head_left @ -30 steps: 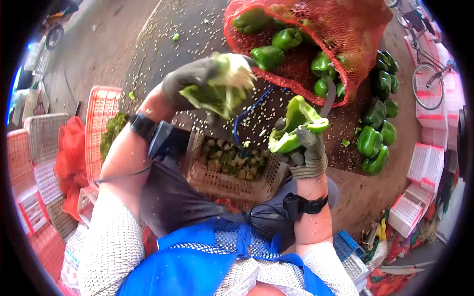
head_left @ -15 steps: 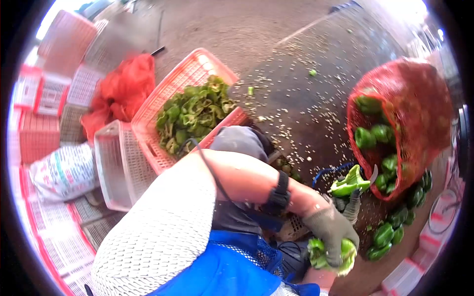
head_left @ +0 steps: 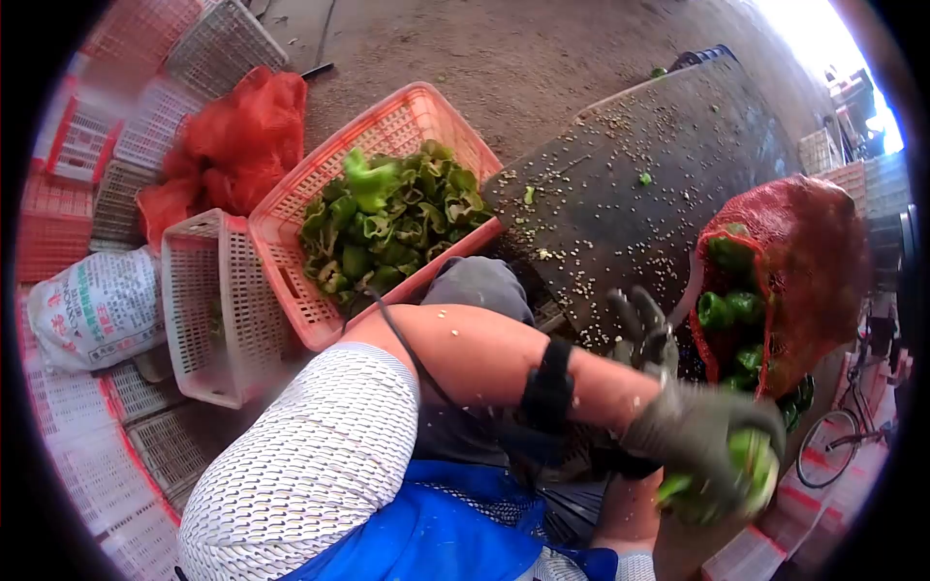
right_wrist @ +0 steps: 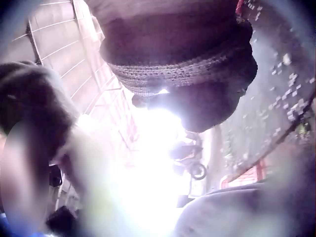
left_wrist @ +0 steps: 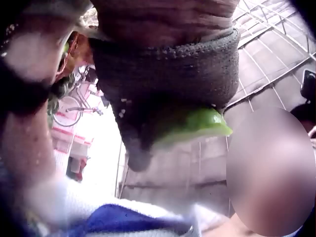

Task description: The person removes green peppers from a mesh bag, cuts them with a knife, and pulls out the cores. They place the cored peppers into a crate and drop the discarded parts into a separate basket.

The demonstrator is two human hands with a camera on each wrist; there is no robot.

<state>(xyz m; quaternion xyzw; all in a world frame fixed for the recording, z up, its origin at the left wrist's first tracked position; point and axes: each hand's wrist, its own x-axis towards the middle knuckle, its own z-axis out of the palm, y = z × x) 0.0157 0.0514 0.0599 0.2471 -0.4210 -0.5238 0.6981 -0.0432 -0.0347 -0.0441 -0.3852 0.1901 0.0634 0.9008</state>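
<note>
My gloved left hand (head_left: pixel 712 441) reaches across to the right, blurred, and grips green bell pepper pieces (head_left: pixel 756 470). In the left wrist view a pale-edged pepper piece (left_wrist: pixel 207 126) sticks out below the glove. My gloved right hand (head_left: pixel 647 334), partly behind the left forearm, holds a knife (head_left: pixel 692 289) whose curved blade points up beside the red mesh sack. Its upper fingers are spread; no pepper shows in it. A bright green cut pepper (head_left: pixel 370 182) appears over the pepper pieces (head_left: pixel 387 232) in the pink crate (head_left: pixel 281 218).
The red mesh sack (head_left: pixel 823 232) of whole peppers (head_left: pixel 731 310) lies open at the right. Seeds litter the dark board (head_left: pixel 668 155). A pale crate (head_left: pixel 199 310), red netting (head_left: pixel 232 145) and a white printed sack (head_left: pixel 97 310) stand left. A bicycle (head_left: pixel 843 441) is at far right.
The head view has swung left. The cut pepper has left my right hand, and a bright one now shows over the pink crate. My left hand, still gripping pepper pieces, has shifted right.
</note>
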